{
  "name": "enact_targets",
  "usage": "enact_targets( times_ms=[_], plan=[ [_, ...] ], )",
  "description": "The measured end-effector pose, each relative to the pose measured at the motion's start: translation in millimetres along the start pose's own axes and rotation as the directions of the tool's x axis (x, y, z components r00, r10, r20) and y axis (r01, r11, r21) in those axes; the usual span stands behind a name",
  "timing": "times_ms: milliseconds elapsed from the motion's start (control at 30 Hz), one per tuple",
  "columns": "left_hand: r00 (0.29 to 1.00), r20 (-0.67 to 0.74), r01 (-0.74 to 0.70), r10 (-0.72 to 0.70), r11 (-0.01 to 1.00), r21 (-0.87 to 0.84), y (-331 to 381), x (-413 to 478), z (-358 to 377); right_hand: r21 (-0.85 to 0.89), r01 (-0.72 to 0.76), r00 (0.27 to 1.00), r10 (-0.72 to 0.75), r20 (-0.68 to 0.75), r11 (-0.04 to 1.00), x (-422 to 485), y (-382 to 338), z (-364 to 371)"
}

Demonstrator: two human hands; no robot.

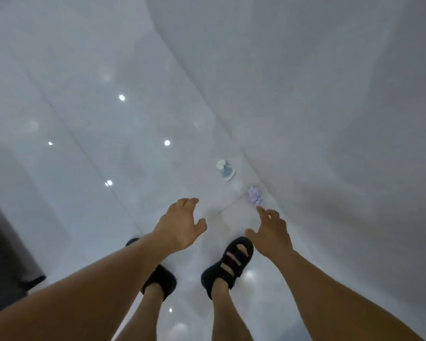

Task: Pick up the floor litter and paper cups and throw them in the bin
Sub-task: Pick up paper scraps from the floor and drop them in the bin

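A paper cup [226,170], white with a blue band, lies on its side on the glossy white floor close to the wall. Nearer to me, a crumpled pale purple paper wad [255,199] sits right at the foot of the wall. My right hand [271,232] reaches forward with relaxed, spread fingers, its fingertips just short of the wad, holding nothing. My left hand [181,223] hovers to the left, fingers loosely curved and empty, well short of the cup.
A plain white wall [330,107] runs along the right side. My feet in black sandals [229,262] stand just behind the hands. A dark object [8,257] stands at the left edge. No bin is in view.
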State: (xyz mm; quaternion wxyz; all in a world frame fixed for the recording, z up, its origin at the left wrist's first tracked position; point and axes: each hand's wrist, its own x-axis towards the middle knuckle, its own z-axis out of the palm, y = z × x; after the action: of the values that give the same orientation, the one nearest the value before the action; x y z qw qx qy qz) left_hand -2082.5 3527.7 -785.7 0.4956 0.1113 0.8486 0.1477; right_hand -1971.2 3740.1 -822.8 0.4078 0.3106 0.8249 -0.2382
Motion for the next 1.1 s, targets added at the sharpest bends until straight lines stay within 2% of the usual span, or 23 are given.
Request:
enact_targets(
  times_ms=[133,300,433,500,567,633,733,833,900,933,1000,1033,1100],
  plan=[
    [0.997,0.028,0.068,-0.066,0.996,-0.065,-51.1,83.5,84.7,-0.042,-0.015,0.996,0.012,-0.084,0.999,117.3,37.4,65.8],
    [0.998,0.033,0.062,-0.060,0.996,-0.062,-84.7,156.0,159.4,-0.084,0.026,0.978,-0.042,-0.206,0.996,233.0,77.6,106.6],
    [0.998,0.018,0.062,-0.060,0.987,-0.150,-94.9,174.7,188.8,-0.074,0.062,0.940,-0.083,-0.332,0.995,255.9,87.8,135.8],
    [0.995,0.031,0.103,-0.099,0.960,-0.261,-93.3,172.9,195.7,0.066,0.122,0.943,-0.095,-0.319,0.990,239.8,80.3,150.0],
    [0.986,0.053,0.168,-0.160,0.890,-0.423,-86.2,168.4,194.2,0.258,0.210,0.955,-0.141,-0.261,0.943,212.7,60.9,160.6],
    [0.977,0.091,0.207,-0.190,0.787,-0.582,-76.8,164.2,183.7,0.355,0.324,0.937,-0.248,-0.245,0.877,183.6,33.5,167.6],
    [0.977,0.173,0.213,-0.125,0.616,-0.758,-66.9,161.5,161.4,0.406,0.469,0.883,-0.418,-0.213,0.784,150.5,-4.5,172.8],
    [0.980,0.161,0.196,-0.114,0.497,-0.845,-67.6,161.8,137.7,0.432,0.515,0.854,-0.490,-0.177,0.741,137.8,-23.6,165.1],
    [0.979,0.098,0.174,-0.179,0.482,-0.859,-77.6,164.6,126.5,0.363,0.575,0.810,-0.573,-0.126,0.733,141.9,-29.5,151.6],
    [0.977,0.055,0.150,-0.206,0.481,-0.864,-85.7,166.8,123.4,0.276,0.615,0.783,-0.612,-0.108,0.739,150.2,-30.0,142.4],
    [0.968,-0.025,0.116,-0.249,0.534,-0.837,-106.3,172.8,121.4,0.018,0.643,0.756,-0.630,-0.179,0.766,183.0,-30.0,122.0],
    [0.960,-0.050,0.125,-0.277,0.579,-0.806,-118.5,175.1,122.7,-0.094,0.584,0.773,-0.588,-0.239,0.806,203.6,-32.1,112.2],
    [0.941,-0.060,0.181,-0.332,0.648,-0.740,-146.9,179.3,131.4,-0.194,0.441,0.821,-0.481,-0.308,0.876,244.5,-40.8,98.0]
  ],
)
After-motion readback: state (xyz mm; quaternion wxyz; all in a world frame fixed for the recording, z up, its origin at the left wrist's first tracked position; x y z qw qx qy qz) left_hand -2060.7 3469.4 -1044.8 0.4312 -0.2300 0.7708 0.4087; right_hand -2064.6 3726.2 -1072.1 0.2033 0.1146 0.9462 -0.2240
